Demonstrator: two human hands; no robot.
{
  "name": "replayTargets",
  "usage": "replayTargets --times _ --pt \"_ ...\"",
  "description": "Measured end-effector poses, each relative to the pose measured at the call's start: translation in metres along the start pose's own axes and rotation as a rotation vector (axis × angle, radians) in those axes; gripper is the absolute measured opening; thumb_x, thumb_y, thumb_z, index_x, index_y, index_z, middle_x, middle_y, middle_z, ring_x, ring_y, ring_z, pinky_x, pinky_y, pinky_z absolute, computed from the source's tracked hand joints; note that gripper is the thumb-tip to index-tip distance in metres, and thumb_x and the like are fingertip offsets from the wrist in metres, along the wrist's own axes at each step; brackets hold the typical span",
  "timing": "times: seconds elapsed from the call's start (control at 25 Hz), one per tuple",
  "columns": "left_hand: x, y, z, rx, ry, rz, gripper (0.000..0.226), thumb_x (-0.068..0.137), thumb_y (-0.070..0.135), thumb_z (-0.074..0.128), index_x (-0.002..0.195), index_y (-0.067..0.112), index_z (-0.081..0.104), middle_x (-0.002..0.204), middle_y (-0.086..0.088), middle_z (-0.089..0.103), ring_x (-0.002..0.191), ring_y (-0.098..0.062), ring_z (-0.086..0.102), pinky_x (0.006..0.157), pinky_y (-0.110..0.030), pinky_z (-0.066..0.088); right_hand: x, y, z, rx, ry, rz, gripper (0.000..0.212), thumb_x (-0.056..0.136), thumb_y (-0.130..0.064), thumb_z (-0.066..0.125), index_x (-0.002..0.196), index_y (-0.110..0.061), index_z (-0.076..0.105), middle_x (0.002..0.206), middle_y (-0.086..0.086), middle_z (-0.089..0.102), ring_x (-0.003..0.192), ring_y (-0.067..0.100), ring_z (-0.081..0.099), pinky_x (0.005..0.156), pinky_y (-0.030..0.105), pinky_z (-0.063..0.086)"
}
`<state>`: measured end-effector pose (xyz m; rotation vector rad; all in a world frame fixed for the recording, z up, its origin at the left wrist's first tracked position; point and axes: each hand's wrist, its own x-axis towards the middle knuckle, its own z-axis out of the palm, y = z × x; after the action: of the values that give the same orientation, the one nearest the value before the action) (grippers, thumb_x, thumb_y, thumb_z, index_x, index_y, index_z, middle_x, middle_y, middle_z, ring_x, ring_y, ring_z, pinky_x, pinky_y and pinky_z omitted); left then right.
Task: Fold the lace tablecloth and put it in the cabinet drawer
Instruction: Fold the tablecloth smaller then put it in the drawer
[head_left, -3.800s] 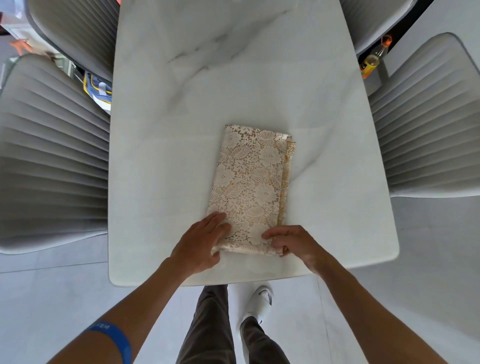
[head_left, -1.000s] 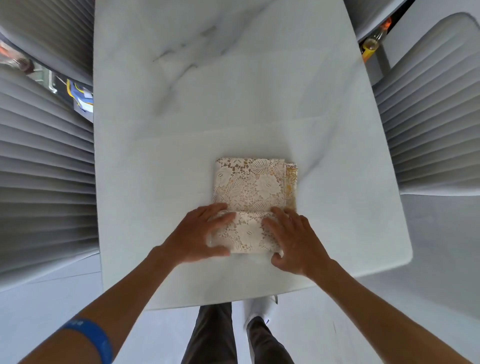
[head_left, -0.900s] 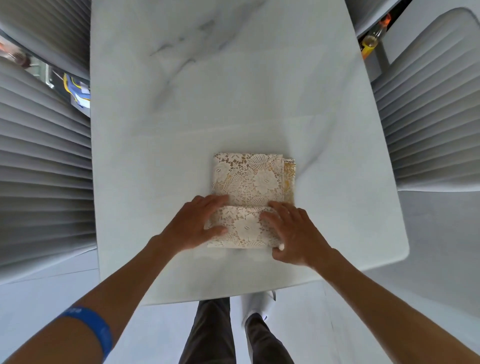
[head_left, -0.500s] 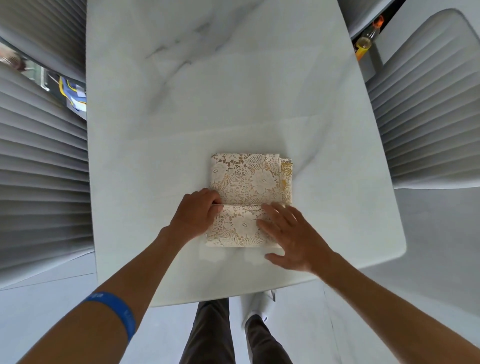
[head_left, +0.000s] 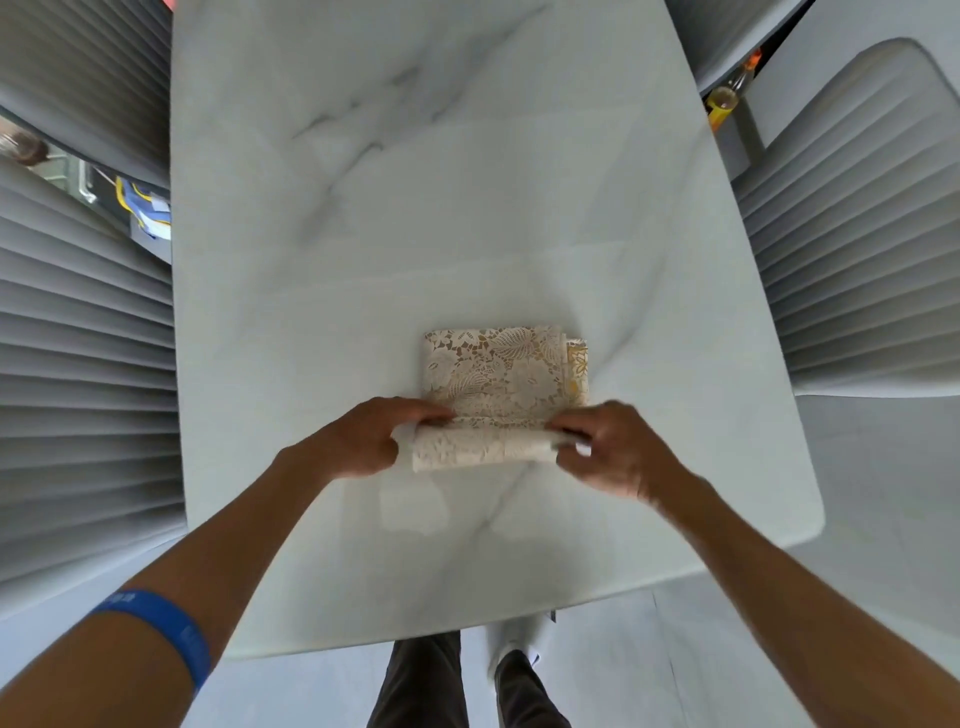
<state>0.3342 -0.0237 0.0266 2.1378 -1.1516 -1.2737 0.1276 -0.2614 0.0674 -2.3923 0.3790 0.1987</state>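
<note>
Lace tablecloth (head_left: 498, 374) on tabletop (head_left: 415, 208): soft, light, limp. Left hand (head_left: 363, 441) and right hand (head_left: 608, 447) pinch near fold's ends. Support both ends when lifting.

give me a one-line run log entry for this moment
stage: folding | lace tablecloth: small folded bundle on marble table | left hand: gripping near edge | right hand: gripping near edge | drawer: unseen

White marble table (head_left: 415, 208), folded lace tablecloth (head_left: 498, 374) lying on it
</note>
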Motion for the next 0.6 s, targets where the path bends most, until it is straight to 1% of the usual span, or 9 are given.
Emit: replayTargets --times 0.08,0.2,0.24,0.28,0.36,0.4,0.48,0.52,0.6 --pt "0.0 0.002 -0.003 -0.247 -0.024 -0.044 0.064 0.076 0.013 0.075 0.131 0.041 0.054 0.128 0.018 0.063 0.104 0.003 0.061 0.091 -0.023 0.046 0.038 0.006 -0.024 0.242 -0.016 0.141 0.021 0.067 -0.026 0.062 0.085 -0.026 0.072 0.075 -0.01 0.071 0.066 0.007 0.063 0.062 0.021 0.049" --pt "0.013 0.017 0.003 -0.579 0.252 -0.135 0.027 0.079 0.038 0.077 0.103 0.046 0.067 0.105 0.023 0.072 0.099 0.004 0.066 0.084 -0.025 0.048 0.077 0.013 -0.041 0.453 0.081 0.281 0.026 0.068 -0.024 0.073 0.093 -0.03 0.072 0.089 -0.012 0.07 0.083 0.007 0.064 0.072 0.026 0.052" --pt "0.02 0.021 0.006 -0.59 0.317 -0.177 0.019 0.08 0.044 0.073 0.099 0.041 0.068 0.099 0.018 0.074 0.096 -0.002 0.068 0.08 -0.028 0.05 0.085 0.018 -0.04 0.292 0.109 0.24 0.036 0.072 -0.029 0.077 0.107 -0.03 0.069 0.107 -0.009 0.068 0.1 0.012 0.063 0.086 0.034 0.051" --pt "0.025 0.023 0.008 -0.571 0.351 -0.216 0.025 0.079 0.051 0.069 0.097 0.034 0.068 0.097 0.012 0.075 0.094 -0.01 0.069 0.08 -0.034 0.052 0.092 0.019 -0.038 0.041 0.069 0.151 0.051 0.076 -0.04 0.076 0.124 -0.03 0.061 0.129 -0.006 0.06 0.119 0.017 0.055 0.099 0.04 0.045" --pt "0.03 0.022 0.012 -0.544 0.395 -0.272 0.041 0.076 0.061 0.061 0.097 0.026 0.065 0.096 0.007 0.073 0.092 -0.017 0.068 0.083 -0.038 0.051 0.11 0.012 -0.03 -0.285 -0.118 -0.02 0.079 0.078 -0.063 0.065 0.146 -0.032 0.037 0.153 -0.005 0.038 0.141 0.019 0.033 0.115 0.042 0.028" --pt "0.031 0.02 0.015 -0.558 0.421 -0.286 0.042 0.077 0.062 0.058 0.096 0.025 0.064 0.094 0.007 0.073 0.089 -0.016 0.067 0.082 -0.037 0.05 0.119 0.007 -0.026 -0.325 -0.221 -0.06 0.084 0.077 -0.068 0.061 0.147 -0.032 0.032 0.152 -0.005 0.039 0.14 0.019 0.033 0.115 0.04 0.027" --pt "0.03 0.021 0.022 -0.577 0.514 -0.307 0.034 0.086 0.056 0.056 0.091 0.023 0.061 0.083 0.01 0.069 0.076 -0.01 0.062 0.073 -0.034 0.046 0.135 -0.003 -0.018 -0.333 -0.327 -0.087 0.072 0.078 -0.069 0.06 0.136 -0.03 0.044 0.126 -0.005 0.057 0.119 0.021 0.051 0.099 0.036 0.037" --pt "0.03 0.022 0.025 -0.551 0.579 -0.318 0.029 0.091 0.05 0.054 0.088 0.022 0.059 0.077 0.011 0.066 0.07 -0.007 0.059 0.069 -0.032 0.044 0.14 -0.007 -0.017 -0.328 -0.331 -0.091 0.061 0.079 -0.067 0.059 0.125 -0.027 0.053 0.112 -0.005 0.059 0.107 0.021 0.054 0.09 0.035 0.039" --pt "0.029 0.026 0.032 -0.438 0.697 -0.343 0.024 0.097 0.041 0.051 0.084 0.021 0.057 0.07 0.012 0.062 0.066 -0.002 0.055 0.063 -0.029 0.038 0.145 -0.009 -0.016 -0.375 -0.264 -0.117 0.049 0.084 -0.065 0.056 0.106 -0.021 0.062 0.105 -0.004 0.056 0.101 0.019 0.051 0.085 0.036 0.039"
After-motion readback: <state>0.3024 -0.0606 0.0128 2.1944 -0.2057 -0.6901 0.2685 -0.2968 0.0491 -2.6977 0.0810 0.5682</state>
